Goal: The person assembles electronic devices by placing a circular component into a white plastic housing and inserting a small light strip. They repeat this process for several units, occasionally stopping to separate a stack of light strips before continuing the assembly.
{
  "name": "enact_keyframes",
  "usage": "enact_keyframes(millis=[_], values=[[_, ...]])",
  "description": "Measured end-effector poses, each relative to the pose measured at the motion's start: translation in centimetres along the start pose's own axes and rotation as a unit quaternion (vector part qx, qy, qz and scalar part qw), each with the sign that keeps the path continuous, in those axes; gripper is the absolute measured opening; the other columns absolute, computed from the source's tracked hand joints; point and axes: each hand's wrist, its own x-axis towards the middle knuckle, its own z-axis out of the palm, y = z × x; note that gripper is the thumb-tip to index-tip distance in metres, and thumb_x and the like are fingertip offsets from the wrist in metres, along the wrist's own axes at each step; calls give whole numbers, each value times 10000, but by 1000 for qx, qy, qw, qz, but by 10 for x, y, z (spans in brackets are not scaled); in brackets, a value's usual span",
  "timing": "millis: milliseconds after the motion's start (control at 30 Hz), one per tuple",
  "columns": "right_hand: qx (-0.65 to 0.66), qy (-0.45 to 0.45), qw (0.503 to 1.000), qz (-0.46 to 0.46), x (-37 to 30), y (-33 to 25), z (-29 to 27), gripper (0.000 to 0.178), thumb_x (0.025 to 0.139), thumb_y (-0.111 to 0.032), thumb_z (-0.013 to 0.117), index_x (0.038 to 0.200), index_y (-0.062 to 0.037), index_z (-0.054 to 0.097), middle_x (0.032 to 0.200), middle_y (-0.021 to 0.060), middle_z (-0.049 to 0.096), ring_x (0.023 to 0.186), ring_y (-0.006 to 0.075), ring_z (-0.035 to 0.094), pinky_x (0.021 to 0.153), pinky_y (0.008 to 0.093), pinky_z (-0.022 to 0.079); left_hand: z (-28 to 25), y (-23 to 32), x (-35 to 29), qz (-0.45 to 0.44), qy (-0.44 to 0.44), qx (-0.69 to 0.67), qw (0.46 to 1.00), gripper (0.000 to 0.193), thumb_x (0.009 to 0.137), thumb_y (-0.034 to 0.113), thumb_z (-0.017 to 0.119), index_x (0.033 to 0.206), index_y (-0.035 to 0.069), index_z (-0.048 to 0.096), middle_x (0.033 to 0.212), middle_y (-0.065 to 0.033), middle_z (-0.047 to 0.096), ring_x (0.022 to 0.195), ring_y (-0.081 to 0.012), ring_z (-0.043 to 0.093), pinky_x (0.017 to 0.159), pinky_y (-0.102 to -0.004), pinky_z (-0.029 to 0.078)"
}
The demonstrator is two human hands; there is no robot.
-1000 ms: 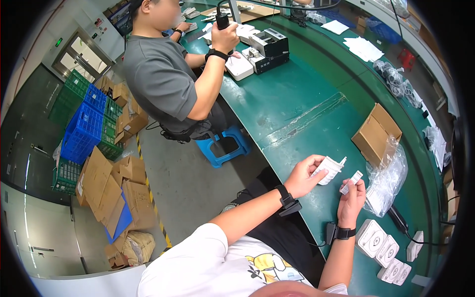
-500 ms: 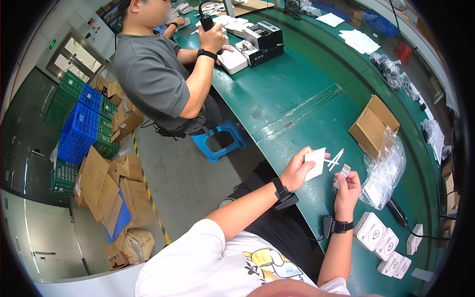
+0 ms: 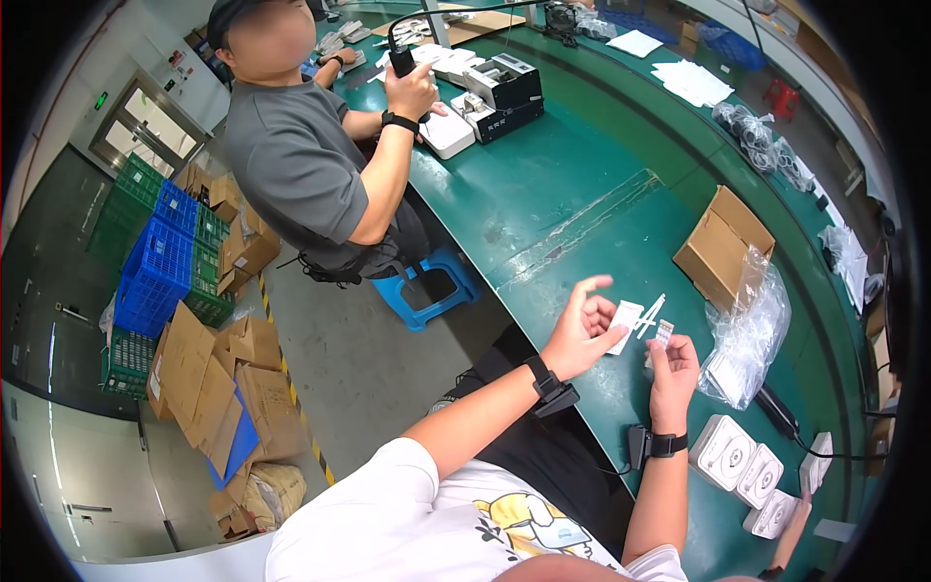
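Note:
My left hand (image 3: 582, 333) is open, fingers spread, its thumb against the edge of a small flat white box (image 3: 624, 327) on the green table. Several thin white sticks (image 3: 652, 315) lie crossed just right of that box. My right hand (image 3: 674, 367) pinches a small strip of printed labels (image 3: 663, 334) between thumb and fingers, raised over the table. A clear plastic bag (image 3: 745, 339) with white pieces inside lies to the right of this hand, against an open brown carton (image 3: 725, 247).
White square boxes (image 3: 723, 452) with round printed drawings stand near right, where another person's hand (image 3: 793, 532) reaches in. A black handheld device (image 3: 778, 412) with a cable lies beside them. At far left, a co-worker (image 3: 301, 155) stands by a black counting machine (image 3: 504, 97).
My left hand has loosened from the white box, its fingers spreading. Another person's hand has appeared at the near right, and one white box there no longer shows. The co-worker's head has turned.

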Motion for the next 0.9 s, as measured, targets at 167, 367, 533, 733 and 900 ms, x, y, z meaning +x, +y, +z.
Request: enact_keyframes(millis=[167, 367, 533, 733, 900], values=[[-18, -11, 1000, -8, 0, -3, 4, 132, 1099, -12, 836, 1190, -27, 741, 1081, 6, 791, 910, 54, 687, 825, 223, 544, -3, 7, 1, -7, -40, 53, 998, 478, 1117, -49, 709, 1571, 11, 572, 1290, -81, 661, 1111, -157, 765, 979, -340, 660], [-33, -37, 999, -11, -1, -4, 5, 146, 1090, 23, 836, 1212, -9, 764, 1065, -5, 790, 896, 51, 699, 820, 222, 557, 11, -5, -2, -36, -71, 54, 995, 477, 1132, -66, 586, 1595, 29, 519, 1290, -71, 654, 1124, -145, 742, 951, -320, 652], [-2, -29, 1000, 11, -6, -7, 14, 165, 1066, 36, 862, 1176, -16, 751, 1052, -8, 789, 897, 46, 719, 812, 217, 569, 20, -6, -13, 22, -15, 53, 998, 334, 1153, -21, 561, 1479, 44, 593, 1292, -70, 666, 1171, -144, 691, 1042, -345, 590], [-2, -25, 1000, 16, -8, -6, 9, 183, 1052, 21, 891, 1128, -33, 734, 1047, -15, 785, 892, 35, 719, 798, 207, 565, 8, -7, -10, 38, -77, 43, 995, 295, 1184, 30, 572, 1477, 58, 580, 1239, -47, 655, 1158, -127, 636, 1071, -331, 525], [-6, -23, 999, 23, -7, -4, 9, 185, 1052, 18, 892, 1131, -38, 736, 1042, -20, 782, 888, 33, 716, 795, 205, 563, 10, 2, -12, -19, -88, 57, 994, 284, 1177, 24, 555, 1459, 56, 569, 1161, -26, 608, 1064, -126, 605, 1017, -303, 505]])
